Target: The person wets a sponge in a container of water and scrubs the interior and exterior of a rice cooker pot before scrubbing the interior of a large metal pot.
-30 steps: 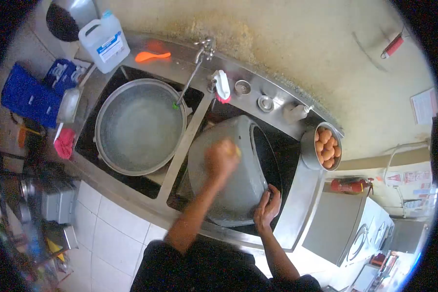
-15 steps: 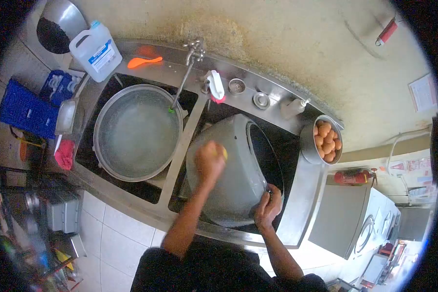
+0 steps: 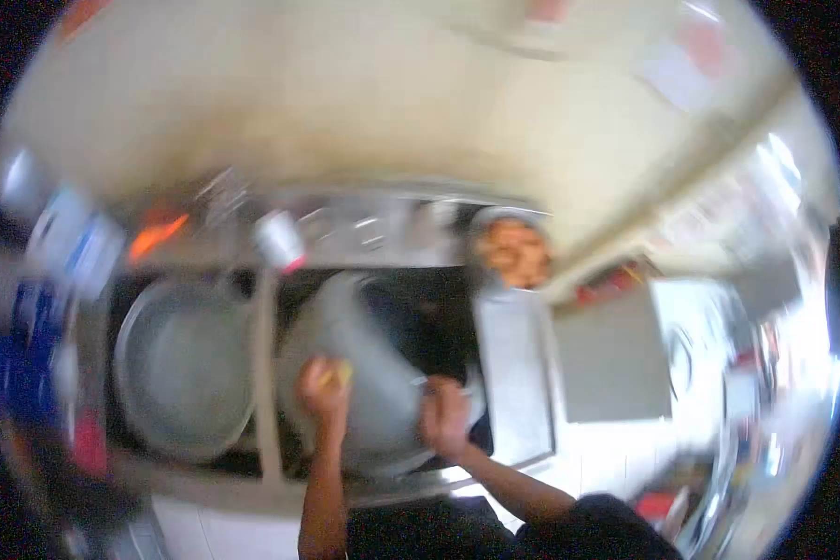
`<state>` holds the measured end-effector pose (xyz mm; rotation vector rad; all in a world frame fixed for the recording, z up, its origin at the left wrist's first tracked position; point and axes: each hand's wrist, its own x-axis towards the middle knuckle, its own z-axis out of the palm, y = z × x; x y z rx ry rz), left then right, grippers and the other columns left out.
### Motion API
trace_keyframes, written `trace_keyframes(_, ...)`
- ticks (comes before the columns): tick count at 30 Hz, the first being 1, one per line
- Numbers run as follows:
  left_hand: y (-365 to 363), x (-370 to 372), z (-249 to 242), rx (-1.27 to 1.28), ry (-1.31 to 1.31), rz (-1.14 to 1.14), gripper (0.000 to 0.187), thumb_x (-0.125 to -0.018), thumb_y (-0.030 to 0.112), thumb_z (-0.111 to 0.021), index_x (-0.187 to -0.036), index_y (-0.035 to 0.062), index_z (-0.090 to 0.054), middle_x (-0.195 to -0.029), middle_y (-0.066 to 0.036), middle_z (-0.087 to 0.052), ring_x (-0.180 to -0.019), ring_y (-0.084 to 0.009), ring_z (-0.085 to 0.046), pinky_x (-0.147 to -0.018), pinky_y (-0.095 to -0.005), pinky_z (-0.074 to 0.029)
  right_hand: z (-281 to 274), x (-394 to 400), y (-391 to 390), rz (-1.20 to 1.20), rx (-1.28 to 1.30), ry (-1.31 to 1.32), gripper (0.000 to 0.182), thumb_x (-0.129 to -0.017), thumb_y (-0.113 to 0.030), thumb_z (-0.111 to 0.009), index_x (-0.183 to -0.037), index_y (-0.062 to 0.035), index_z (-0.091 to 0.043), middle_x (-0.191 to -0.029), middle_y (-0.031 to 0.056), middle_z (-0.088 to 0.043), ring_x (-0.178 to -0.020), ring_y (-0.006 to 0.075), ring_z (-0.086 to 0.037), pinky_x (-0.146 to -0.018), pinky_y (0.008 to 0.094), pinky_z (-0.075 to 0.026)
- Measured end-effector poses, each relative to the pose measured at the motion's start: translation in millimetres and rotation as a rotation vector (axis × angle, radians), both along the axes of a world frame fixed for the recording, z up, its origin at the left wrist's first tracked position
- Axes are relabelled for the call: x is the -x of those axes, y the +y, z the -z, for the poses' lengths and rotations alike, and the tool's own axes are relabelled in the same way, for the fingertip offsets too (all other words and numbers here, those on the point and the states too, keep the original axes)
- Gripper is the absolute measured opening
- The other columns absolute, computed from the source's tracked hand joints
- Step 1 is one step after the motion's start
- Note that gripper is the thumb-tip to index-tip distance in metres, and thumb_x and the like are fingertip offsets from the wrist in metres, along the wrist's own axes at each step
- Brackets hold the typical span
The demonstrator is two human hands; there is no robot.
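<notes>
A large grey metal pot [image 3: 383, 373] lies tipped on its side in the right sink basin, its dark mouth turned to the right. My left hand [image 3: 323, 394] is closed around a small yellow sponge [image 3: 343, 372] and is against the pot's outer wall. At the pot's rim, my right hand [image 3: 445, 420] has its fingers wrapped round the edge. The whole view is smeared by motion, so finger detail is soft. In the left basin stands a wide round metal pot [image 3: 185, 373] with cloudy water in it.
Along the back ledge are an orange spoon [image 3: 158, 237], the blurred tap [image 3: 222, 191] and a white-and-pink brush [image 3: 280, 241]. A bowl of eggs [image 3: 513, 250] sits at the back right corner. A white jug [image 3: 75, 245] and blue crates [image 3: 23, 350] stand left.
My head has turned right, so the sinks appear further left. My left hand has moved lower along the pot with the sponge. The right hand still holds the pot's rim.
</notes>
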<state>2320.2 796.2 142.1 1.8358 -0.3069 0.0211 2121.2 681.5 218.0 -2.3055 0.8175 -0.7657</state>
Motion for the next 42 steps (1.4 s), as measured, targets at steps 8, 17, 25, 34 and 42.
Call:
trace_keyframes(8,-6.2,47.0,-107.2,-0.132,-0.404,0.126,0.037,-0.091,0.022,-0.066,-0.065,0.0055,-0.047,-0.057,-0.005,-0.041,-0.053,-0.0199,-0.037,-0.05,-0.0385,-0.034,-19.6,15.3,1.1,0.026,0.022,-0.045,0.021,-0.098,-0.017,-0.058,-0.11,0.0005,-0.058,-0.103,0.0211,-0.058,-0.098,0.0395,-0.059,-0.087,0.0482,-0.048)
trace_keyframes(17,-60.9,49.0,-209.6,-0.6,-0.62,0.874,0.036,-0.097,0.03,-0.062,-0.078,0.0,-0.064,-0.069,-0.018,-0.061,-0.06,-0.0318,-0.057,-0.058,-0.0471,-0.044,-14.4,16.5,4.3,0.018,0.134,-0.136,0.026,-0.103,-0.02,-0.054,-0.114,0.0031,-0.055,-0.111,0.0212,-0.058,-0.105,0.0389,-0.058,-0.094,0.0486,-0.047)
trace_keyframes(25,-154.1,-108.3,-116.3,-0.991,-0.429,0.919,0.035,-0.094,0.034,-0.06,-0.103,0.0031,-0.073,-0.1,-0.023,-0.071,-0.093,-0.0443,-0.065,-0.08,-0.0544,-0.049,-23.1,15.3,-2.1,0.029,0.195,-0.224,0.025,-0.101,-0.023,-0.056,-0.105,0.0005,-0.064,-0.097,0.0201,-0.062,-0.086,0.0371,-0.061,-0.077,0.0493,-0.048)
trace_keyframes(34,-113.2,-35.9,-172.0,-1.09,-0.555,1.082,0.035,-0.091,0.034,-0.063,-0.11,0.0066,-0.074,-0.113,-0.024,-0.071,-0.105,-0.0448,-0.065,-0.089,-0.0541,-0.05,-40.7,21.3,-11.5,0.016,0.18,-0.201,0.016,-0.098,-0.015,-0.057,-0.096,0.0003,-0.062,-0.092,0.0192,-0.058,-0.083,0.0371,-0.06,-0.075,0.0495,-0.048)
trace_keyframes(42,-102.8,-171.5,-37.5,-0.765,-0.269,0.737,0.036,-0.088,0.032,-0.068,-0.109,0.0028,-0.073,-0.102,-0.023,-0.072,-0.089,-0.04,-0.066,-0.082,-0.0487,-0.05,-32.3,20.7,-10.2,0.002,0.176,-0.197,0.021,-0.099,-0.018,-0.056,-0.105,0.001,-0.064,-0.096,0.0201,-0.06,-0.088,0.038,-0.06,-0.081,0.0502,-0.049)
